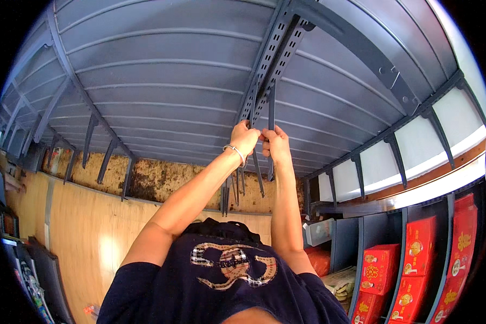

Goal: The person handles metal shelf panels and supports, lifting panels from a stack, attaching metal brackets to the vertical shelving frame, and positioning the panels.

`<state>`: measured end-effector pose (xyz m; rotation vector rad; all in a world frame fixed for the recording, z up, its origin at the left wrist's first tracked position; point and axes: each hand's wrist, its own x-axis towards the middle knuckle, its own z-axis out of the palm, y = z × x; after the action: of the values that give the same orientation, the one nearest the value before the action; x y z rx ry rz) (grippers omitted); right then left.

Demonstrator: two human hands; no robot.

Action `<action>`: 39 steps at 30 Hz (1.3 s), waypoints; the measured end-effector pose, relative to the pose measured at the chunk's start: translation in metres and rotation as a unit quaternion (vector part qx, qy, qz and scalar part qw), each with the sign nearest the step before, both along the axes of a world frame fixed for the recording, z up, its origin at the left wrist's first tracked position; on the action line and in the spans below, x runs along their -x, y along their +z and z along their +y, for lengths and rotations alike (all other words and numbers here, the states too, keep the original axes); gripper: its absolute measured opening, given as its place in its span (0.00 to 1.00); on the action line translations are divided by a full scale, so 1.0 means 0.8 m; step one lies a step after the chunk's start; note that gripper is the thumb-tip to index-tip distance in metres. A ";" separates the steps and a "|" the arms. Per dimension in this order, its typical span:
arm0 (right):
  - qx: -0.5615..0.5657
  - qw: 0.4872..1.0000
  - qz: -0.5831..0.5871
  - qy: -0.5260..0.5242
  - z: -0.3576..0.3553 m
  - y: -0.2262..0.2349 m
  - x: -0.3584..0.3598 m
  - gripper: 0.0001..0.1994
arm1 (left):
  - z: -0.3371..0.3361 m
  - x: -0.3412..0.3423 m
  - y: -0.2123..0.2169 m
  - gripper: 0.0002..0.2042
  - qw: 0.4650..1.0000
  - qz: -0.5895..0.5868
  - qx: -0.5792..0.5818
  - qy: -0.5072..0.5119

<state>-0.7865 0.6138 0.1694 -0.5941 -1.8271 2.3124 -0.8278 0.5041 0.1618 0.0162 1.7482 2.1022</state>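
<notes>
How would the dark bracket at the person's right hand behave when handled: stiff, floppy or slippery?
The dark bracket is likely stiff: its edges run straight, without visible sag. Its long, narrow shape suggests it may tip if stood on end. Its smooth-looking surface might feel slightly slippery to the right hand.

Panels [173, 97] are showing blue-grey, ribbed with paler lines. Brackets [271, 105] are reading dark grey. Shirt [167, 289] is displaying navy with a plaid motif [235, 260]; bracelet [235, 149] is showing silvery-white. Floor [102, 227] is showing honey-tan. Boxes [418, 243] are showing red with gold markings.
</notes>
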 end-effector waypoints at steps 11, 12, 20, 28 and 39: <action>-0.028 0.997 -0.058 0.030 0.018 0.048 -0.004 0.05 | -0.021 -0.003 0.023 0.16 0.997 -0.047 -0.051 -0.025; -0.014 0.998 -0.053 0.023 0.017 0.045 -0.007 0.05 | -0.023 -0.003 0.024 0.16 0.997 -0.054 -0.057 -0.028; -0.052 0.990 -0.120 0.060 0.021 0.087 -0.007 0.10 | -0.059 0.005 0.024 0.29 0.996 -0.052 0.010 -0.068; -0.155 0.971 -0.151 0.104 0.040 0.134 -0.020 0.15 | -0.075 0.005 0.076 0.34 0.984 -0.084 -0.119 -0.099; -0.113 0.981 -0.130 0.087 0.028 0.128 -0.012 0.13 | -0.075 0.009 0.090 0.34 0.979 -0.098 -0.150 -0.099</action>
<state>-0.7771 0.6358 0.2720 -0.7577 -2.3075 2.1684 -0.8353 0.4438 0.2336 0.0633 1.2532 2.1187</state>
